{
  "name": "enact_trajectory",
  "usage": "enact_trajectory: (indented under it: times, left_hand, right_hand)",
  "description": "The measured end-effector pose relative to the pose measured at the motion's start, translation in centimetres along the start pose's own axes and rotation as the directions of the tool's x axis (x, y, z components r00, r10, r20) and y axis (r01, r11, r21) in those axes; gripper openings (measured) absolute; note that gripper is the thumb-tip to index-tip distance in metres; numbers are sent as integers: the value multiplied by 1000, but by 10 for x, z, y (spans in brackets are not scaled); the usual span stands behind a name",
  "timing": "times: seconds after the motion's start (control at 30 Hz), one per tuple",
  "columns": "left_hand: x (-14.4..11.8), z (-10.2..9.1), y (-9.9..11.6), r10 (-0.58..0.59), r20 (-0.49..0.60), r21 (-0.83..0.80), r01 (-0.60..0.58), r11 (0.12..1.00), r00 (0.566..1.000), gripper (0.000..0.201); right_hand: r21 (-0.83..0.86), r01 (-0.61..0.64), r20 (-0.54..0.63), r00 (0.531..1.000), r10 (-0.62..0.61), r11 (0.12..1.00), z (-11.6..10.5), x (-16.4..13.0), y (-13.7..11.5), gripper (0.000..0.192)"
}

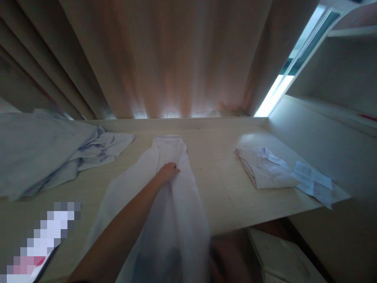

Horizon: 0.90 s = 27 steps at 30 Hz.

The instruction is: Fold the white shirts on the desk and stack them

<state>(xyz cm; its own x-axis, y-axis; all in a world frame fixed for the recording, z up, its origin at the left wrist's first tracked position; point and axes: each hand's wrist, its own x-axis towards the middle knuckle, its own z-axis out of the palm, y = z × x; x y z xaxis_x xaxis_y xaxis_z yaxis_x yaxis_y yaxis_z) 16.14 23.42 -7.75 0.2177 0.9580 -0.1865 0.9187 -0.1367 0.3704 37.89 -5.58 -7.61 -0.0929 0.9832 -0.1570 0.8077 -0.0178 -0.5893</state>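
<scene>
Curtain (176, 59): we see it hanging in folds behind the far edge of the table, with daylight showing at its foot.
Table (224, 188): we see a pale wooden top that bears all the laundry; its near edge drops away at lower right.
Heap of clothes (44, 153): we see loose bluish garments piled at the left, well apart from the hand.
White garment (179, 204): we see it lying lengthwise down the middle of the table, its far end near the curtain and its near end hanging over the front edge toward us.
Folded shirt (265, 169): we see it lying flat at the right, with a sheet of paper (313, 182) just beside it.
Left hand (167, 171): we see the fingers curled down onto the white garment, pinching a ridge of cloth near its upper part.
Right hand: we do not see it, so we cannot tell its state.
Risk: we judge that the overhanging end could drag the white garment off the table, since only one hand pins it.
Risk: we judge that a one-sided pull could bunch the cloth into creases.
</scene>
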Motion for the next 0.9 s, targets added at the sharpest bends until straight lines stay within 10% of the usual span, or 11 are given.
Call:
enact_trajectory:
  times: [0.17, 0.3, 0.43, 0.6, 0.9]
  left_hand:
    - [3, 3, 2, 31, -155, 75, -19, 997, 987, 32]
    - [3, -8, -20, 94, -276, 123, -62, 991, 957, 38]
    - [-8, -10, -71, 119, -310, 166, -69, 984, 943, 48]
    - [-10, 7, -108, 126, -294, 291, -37, 956, 948, 61]
    - [48, -1, -121, 107, -388, 377, 51, 925, 915, 68]
  right_hand:
    - [135, -84, -68, 993, 94, 987, 20, 17, 14, 42]
    - [64, -95, -158, 982, 104, 993, -6, 38, 17, 39]
    - [-55, 122, -227, 965, -131, 991, -27, 128, -10, 43]
    - [-309, 347, -54, 923, -381, 885, 9, 246, -51, 57]
    - [-503, 305, -54, 923, -382, 809, 34, 336, -64, 71]
